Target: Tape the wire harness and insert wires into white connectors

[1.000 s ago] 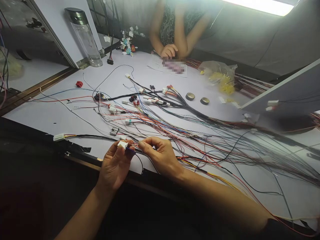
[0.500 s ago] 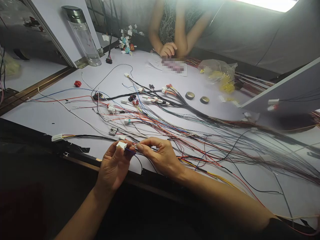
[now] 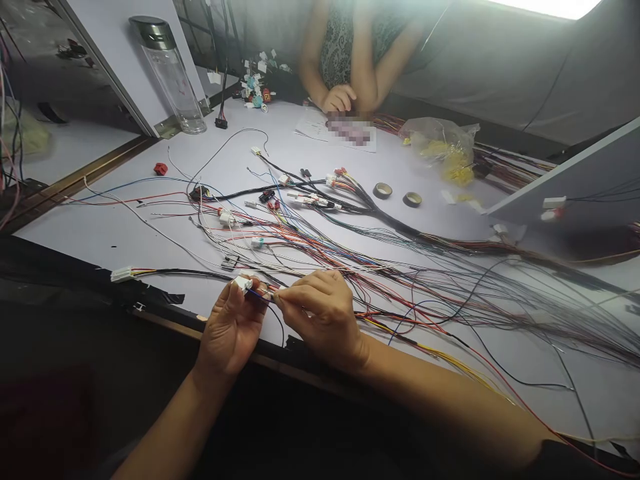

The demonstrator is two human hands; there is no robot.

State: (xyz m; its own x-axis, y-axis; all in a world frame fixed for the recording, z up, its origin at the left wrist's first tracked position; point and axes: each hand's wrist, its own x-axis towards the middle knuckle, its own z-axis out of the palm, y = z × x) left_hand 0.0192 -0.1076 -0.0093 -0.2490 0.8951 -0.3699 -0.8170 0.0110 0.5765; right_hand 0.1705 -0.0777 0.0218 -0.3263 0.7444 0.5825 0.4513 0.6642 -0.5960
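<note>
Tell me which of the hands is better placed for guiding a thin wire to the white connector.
Probably the right hand: it seems to pinch a thin wire close beside the white connector. The left hand is occupied, holding that connector.

Bare hands, seemingly black right sleeve

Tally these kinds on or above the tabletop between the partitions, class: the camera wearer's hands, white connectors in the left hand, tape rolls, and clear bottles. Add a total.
Hands, left hand and right hand: 2
White connector: 1
Tape rolls: 2
Clear bottle: 1
Total: 6
</note>
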